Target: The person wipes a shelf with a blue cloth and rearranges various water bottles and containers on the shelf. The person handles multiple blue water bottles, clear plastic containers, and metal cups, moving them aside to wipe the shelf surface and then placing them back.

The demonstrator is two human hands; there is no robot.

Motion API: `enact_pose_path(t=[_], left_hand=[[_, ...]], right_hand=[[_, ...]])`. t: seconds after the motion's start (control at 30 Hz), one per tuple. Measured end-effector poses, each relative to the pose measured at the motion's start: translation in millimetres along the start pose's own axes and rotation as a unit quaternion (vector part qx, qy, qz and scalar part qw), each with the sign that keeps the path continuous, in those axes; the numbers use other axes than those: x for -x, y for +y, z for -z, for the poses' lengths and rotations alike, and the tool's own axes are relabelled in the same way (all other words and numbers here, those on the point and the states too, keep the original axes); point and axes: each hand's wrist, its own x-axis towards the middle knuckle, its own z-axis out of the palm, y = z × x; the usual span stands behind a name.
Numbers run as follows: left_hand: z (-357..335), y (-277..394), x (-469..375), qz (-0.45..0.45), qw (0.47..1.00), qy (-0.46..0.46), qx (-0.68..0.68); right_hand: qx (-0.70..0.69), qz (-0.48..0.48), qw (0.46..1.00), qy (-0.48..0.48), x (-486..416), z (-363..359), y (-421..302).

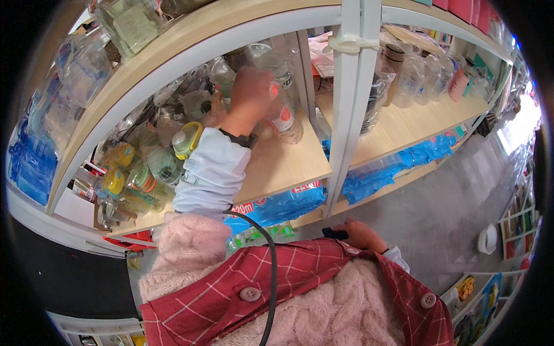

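Observation:
My left hand (253,93) reaches into the shelf, its fingers blurred and partly hidden from me. Beside it stands a clear plastic bottle (289,129) with a red and white label; whether the fingers grip it cannot be made out. A dark-topped container (238,58) sits just beyond the knuckles. Near my left forearm is a bottle with a yellow loop handle (186,140), among several bagged clear bottles (164,164). Low in front of my body, my right hand (363,235) holds a small black object (335,233).
A white metal shelf post (355,99) divides this bay from the right one, where several wrapped bottles (409,84) and a brown tumbler (393,65) stand. Blue plastic packs (277,205) lie underneath. A black cable (273,268) crosses my front. A white bin (487,238) is on the floor.

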Motion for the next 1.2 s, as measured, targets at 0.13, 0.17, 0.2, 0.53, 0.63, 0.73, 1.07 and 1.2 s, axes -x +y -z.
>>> enact_pose_path(t=[0.13,0.17,0.2,0.53,0.63,0.73,1.07,1.2], left_hand=[[2,-1,-7,-0.026,0.999,0.003,-0.019],[9,-5,-8,-0.028,0.999,0.0,-0.024],[17,-10,-10,-0.033,0.998,-0.013,-0.06],[110,-41,1,0.097,0.985,0.131,-0.059],[125,-39,10,0.037,0.977,0.202,-0.055],[141,-31,23,0.076,0.979,0.186,-0.023],[199,22,57,-0.06,0.989,0.125,0.054],[215,41,93,-0.034,0.985,0.143,0.088]], right_hand=[[-0.013,0.016,1.0,0.017,2,6,-2],[-0.014,0.015,1.0,0.016,2,7,-3],[-0.014,0.016,1.0,0.013,2,9,-5],[-0.114,0.193,0.939,0.259,-34,65,-84],[-0.079,0.225,0.906,0.35,-63,82,-113],[0.006,0.219,0.884,0.412,-94,90,-132],[0.144,0.084,0.902,0.399,-200,80,-142],[0.164,0.08,0.889,0.419,-249,81,-145]])
